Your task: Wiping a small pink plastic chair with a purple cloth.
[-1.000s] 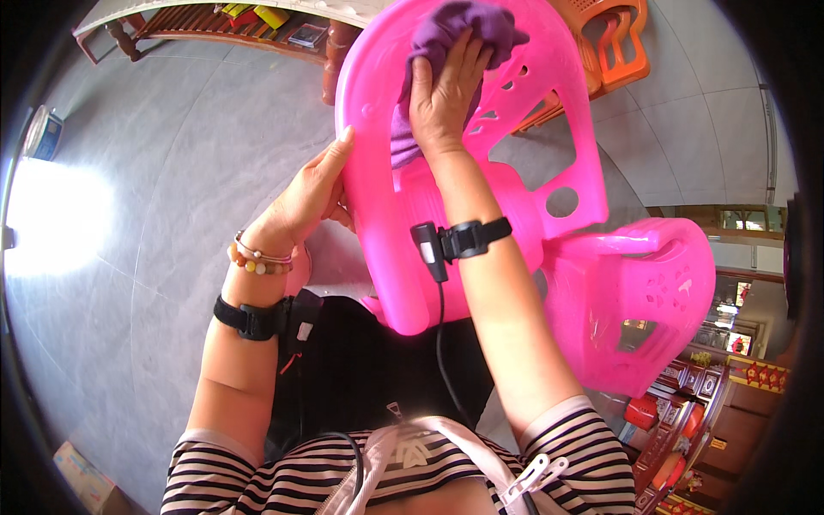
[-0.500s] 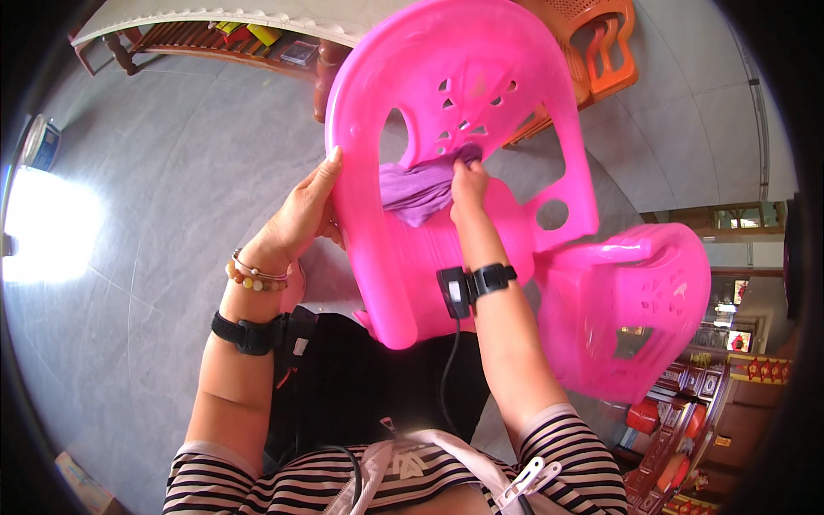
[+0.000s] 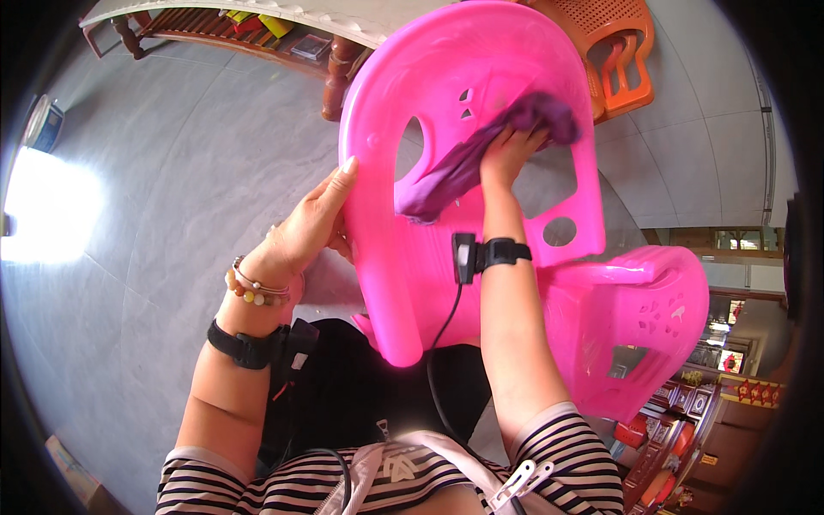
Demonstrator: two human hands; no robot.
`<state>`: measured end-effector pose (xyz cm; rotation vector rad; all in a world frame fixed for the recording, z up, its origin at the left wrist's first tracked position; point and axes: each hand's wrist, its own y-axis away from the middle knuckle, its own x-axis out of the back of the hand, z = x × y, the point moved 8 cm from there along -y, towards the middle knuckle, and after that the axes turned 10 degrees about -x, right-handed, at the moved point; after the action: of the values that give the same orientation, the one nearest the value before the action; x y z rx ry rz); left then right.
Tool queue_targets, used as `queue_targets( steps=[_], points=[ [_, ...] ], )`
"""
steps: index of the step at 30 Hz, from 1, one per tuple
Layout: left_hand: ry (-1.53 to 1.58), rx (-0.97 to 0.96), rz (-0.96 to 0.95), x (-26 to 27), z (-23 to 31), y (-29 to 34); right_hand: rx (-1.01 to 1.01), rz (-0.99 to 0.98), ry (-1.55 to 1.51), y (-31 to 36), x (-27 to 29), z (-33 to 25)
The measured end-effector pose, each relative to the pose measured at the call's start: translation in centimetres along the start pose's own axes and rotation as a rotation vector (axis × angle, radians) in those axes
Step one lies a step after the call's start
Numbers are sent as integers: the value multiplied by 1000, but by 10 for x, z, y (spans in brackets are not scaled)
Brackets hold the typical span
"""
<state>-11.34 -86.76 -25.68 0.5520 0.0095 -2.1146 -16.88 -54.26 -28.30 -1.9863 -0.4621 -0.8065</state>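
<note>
A pink plastic armchair (image 3: 378,249) stands tilted before me, its cut-out backrest toward the top of the view. My left hand (image 3: 316,219) grips its left armrest, thumb on top and fingers curled underneath. Across the backrest lies a purple cloth (image 3: 455,176), bunched and slightly blurred at its upper right end. My right hand (image 3: 511,159) presses that cloth against the right part of the backrest, fingers on the fabric. Part of the backrest's cut-out pattern is hidden under the cloth and hand.
Right of it stands a second pink chair (image 3: 592,318). Behind are an orange chair (image 3: 622,51) and a low wooden table (image 3: 339,81) with things on its shelf. A blue and white tub (image 3: 47,124) sits far left. A dark cable (image 3: 442,330) hangs from my right wrist strap.
My right hand has moved up and to the right over the backrest, taking the purple cloth along and spreading it out. The left hand keeps its hold on the armrest.
</note>
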Motion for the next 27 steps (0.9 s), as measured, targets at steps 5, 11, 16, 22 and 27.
queue_targets(
  steps=[5,11,16,22,27],
  points=[
    [33,12,28,13,-8,3,-852,-638,-347,121,-56,50],
    [-22,-18,8,6,3,4,-1205,-910,-1002,158,-20,74],
    [2,-57,17,13,3,4,-1361,-938,-1127,187,64,65],
    [20,-147,54,14,-1,-8,-1037,-724,-547,178,124,117],
    [48,-191,188,24,-5,-7,-588,-489,-514,104,154,105]
  ],
)
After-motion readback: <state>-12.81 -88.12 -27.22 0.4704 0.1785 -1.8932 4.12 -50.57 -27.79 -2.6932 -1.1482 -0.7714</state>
